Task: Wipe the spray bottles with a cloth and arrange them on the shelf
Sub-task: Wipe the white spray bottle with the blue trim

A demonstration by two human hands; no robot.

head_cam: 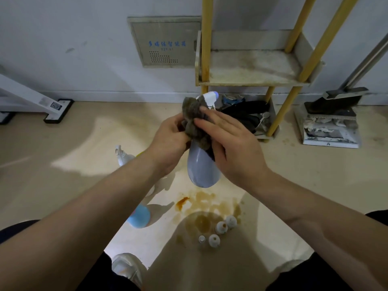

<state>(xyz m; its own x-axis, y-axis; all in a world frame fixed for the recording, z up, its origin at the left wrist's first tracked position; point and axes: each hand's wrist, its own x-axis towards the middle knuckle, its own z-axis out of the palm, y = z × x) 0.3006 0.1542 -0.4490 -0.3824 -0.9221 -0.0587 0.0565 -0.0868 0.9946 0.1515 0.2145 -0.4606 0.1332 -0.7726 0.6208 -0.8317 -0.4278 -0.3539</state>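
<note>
I hold a lavender spray bottle (202,170) with a white spray head (210,98) up in front of me, tilted away toward the shelf. A grey-brown cloth (194,117) is bunched round its neck. My left hand (168,139) grips the bottle's neck at the cloth. My right hand (230,143) presses the cloth onto the bottle with its fingers laid straight; its thumb is hidden. The yellow-posted shelf (252,80) stands just beyond, its middle board bare and stained. A white spray bottle (122,154) and a blue bottle (140,217) stand on the floor under my left forearm.
Several small white bottles (220,229) stand by a brown stain (202,206) on the floor. The shelf's bottom tray (270,122) holds dark clutter. A dustpan with a brush (331,114) sits to the right, a white stand's foot (57,111) to the left.
</note>
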